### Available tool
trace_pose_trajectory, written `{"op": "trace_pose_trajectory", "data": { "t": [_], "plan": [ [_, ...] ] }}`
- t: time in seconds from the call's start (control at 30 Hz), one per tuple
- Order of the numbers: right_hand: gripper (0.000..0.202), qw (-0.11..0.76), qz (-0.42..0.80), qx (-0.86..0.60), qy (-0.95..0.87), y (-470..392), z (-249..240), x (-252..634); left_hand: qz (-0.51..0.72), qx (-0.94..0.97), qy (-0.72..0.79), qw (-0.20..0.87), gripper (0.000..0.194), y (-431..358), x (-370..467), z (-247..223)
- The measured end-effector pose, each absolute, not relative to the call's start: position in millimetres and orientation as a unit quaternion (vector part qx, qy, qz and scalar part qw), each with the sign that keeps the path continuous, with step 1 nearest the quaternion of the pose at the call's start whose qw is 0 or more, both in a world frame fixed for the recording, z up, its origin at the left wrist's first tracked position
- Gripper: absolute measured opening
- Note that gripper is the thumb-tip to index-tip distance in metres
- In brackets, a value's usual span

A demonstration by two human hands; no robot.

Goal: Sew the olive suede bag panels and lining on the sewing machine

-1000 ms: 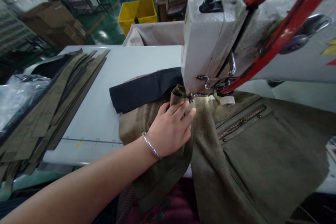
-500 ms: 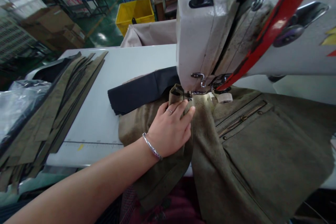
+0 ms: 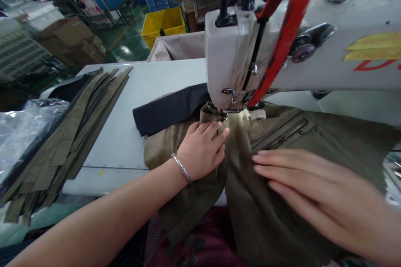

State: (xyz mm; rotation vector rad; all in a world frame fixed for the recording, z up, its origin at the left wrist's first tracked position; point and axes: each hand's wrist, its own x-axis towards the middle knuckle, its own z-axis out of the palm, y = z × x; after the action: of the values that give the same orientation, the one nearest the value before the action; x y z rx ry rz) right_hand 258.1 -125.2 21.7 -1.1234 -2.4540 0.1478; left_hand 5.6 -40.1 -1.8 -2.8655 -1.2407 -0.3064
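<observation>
An olive-brown garment [image 3: 278, 225] with a zipped pocket [image 3: 285, 135] lies under the head of a white sewing machine [image 3: 224, 58]. Just left of the needle area, my left hand [image 3: 202, 150] bears down on a folded part of the garment, fingers close together and curled over the cloth. My right hand [image 3: 316, 192], slightly blurred, is open with fingers stretched out over the garment below the pocket; whether it touches the cloth I cannot tell. A dark folded cloth strip [image 3: 171, 108] lies beyond my left hand. The needle tip is hard to make out.
Cut olive strips [image 3: 69, 133] lie in a pile at the left, beside clear plastic [image 3: 34, 133]. A red guard [image 3: 282, 46] sticks out at the machine's front. Behind the white table [image 3: 109, 142] stand a yellow bin [image 3: 164, 25] and cardboard boxes [image 3: 69, 35].
My right hand has come into view from the right, over the garment. My left hand stays in its place on the cloth. The view has shifted slightly, showing more of the machine's arm.
</observation>
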Motion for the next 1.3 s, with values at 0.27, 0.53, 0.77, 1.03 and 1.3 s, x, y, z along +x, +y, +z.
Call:
{"op": "trace_pose_trajectory", "data": {
  "t": [0.27, 0.53, 0.77, 1.03, 1.3],
  "plan": [
    [0.032, 0.158, 0.064, -0.413, -0.895, -101, -3, 214, -0.118, -0.916, -0.383, 0.001, 0.036, -36, 6, -3],
    [0.032, 0.174, 0.037, -0.344, -0.922, -116, 13, 223, -0.05, -0.937, -0.34, -0.058, 0.045, -43, -13, 21],
    [0.058, 0.077, -0.044, -0.256, -0.963, -171, 2, 270, 0.031, -0.978, -0.177, -0.107, 0.085, -109, -82, 30],
    [0.062, 0.026, -0.099, -0.306, -0.947, -179, -36, 278, -0.032, -0.974, -0.195, -0.113, 0.082, -103, -78, 2],
    [0.065, 0.091, 0.009, -0.35, -0.932, -191, -13, 270, -0.167, -0.955, -0.203, -0.138, 0.045, -96, -83, 6]
  ]
}}
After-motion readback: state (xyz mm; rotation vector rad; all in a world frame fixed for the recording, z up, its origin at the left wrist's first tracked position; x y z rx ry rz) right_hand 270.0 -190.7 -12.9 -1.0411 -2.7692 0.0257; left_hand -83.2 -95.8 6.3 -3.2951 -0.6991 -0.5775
